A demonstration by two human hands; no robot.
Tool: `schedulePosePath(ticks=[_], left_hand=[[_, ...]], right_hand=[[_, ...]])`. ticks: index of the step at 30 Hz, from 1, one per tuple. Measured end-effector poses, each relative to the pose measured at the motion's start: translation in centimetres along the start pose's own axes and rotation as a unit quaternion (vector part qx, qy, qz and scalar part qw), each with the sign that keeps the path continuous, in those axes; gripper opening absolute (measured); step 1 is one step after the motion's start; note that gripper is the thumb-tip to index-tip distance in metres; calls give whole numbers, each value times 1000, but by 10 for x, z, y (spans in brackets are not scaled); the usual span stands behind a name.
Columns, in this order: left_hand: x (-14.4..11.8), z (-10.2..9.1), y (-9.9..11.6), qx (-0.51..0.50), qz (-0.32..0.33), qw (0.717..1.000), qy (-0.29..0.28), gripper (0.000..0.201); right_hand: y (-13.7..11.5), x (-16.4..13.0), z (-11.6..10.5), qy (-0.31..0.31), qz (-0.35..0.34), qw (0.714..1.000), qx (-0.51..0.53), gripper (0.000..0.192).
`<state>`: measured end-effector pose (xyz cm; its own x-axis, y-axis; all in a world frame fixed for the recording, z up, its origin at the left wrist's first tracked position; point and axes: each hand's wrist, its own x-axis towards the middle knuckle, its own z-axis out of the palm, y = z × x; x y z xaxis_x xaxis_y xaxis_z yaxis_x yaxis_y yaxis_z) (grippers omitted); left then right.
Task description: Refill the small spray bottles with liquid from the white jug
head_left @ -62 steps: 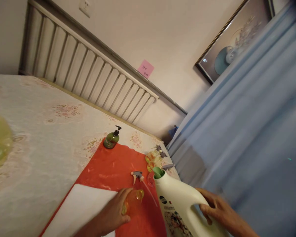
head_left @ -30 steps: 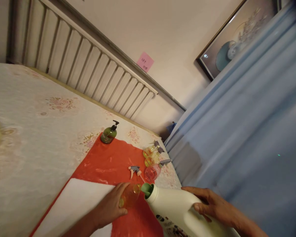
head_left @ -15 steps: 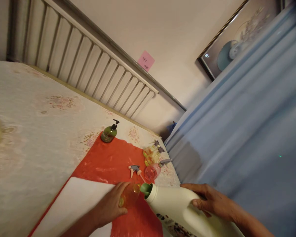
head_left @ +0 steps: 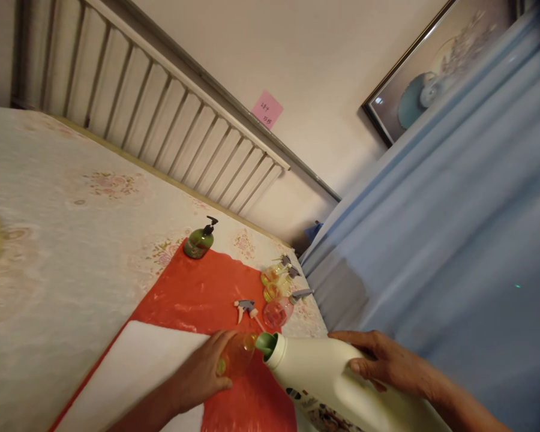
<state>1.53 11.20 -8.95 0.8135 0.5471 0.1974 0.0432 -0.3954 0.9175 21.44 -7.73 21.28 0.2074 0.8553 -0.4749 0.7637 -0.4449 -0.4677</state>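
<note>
My left hand [head_left: 203,375] grips a small clear orange bottle [head_left: 238,355] standing uncapped on the red sheet [head_left: 207,297]. My right hand [head_left: 384,363] holds a big white jug [head_left: 324,381] tipped on its side, its green spout [head_left: 267,342] right at the orange bottle's mouth. A loose grey spray head [head_left: 247,308] with its tube lies on the red sheet just beyond the bottle.
A pink spray bottle [head_left: 279,310] and two yellow ones [head_left: 274,282] stand at the bed's far corner. A green pump bottle [head_left: 199,240] sits at the sheet's far edge. A white cloth [head_left: 139,372] lies under my left arm. Blue curtain [head_left: 432,240] hangs on the right.
The jug has tipped from nearly upright down to almost level, bringing its green spout to the orange bottle's mouth. My left hand has stayed on the bottle.
</note>
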Motion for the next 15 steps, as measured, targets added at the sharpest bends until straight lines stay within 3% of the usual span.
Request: schedulePosePath(ticks=[15], left_hand=[[0,3,-3,-1,1,1000,2,85]], right_hand=[[-10,1,-4,-8,17,1000,-9,67]])
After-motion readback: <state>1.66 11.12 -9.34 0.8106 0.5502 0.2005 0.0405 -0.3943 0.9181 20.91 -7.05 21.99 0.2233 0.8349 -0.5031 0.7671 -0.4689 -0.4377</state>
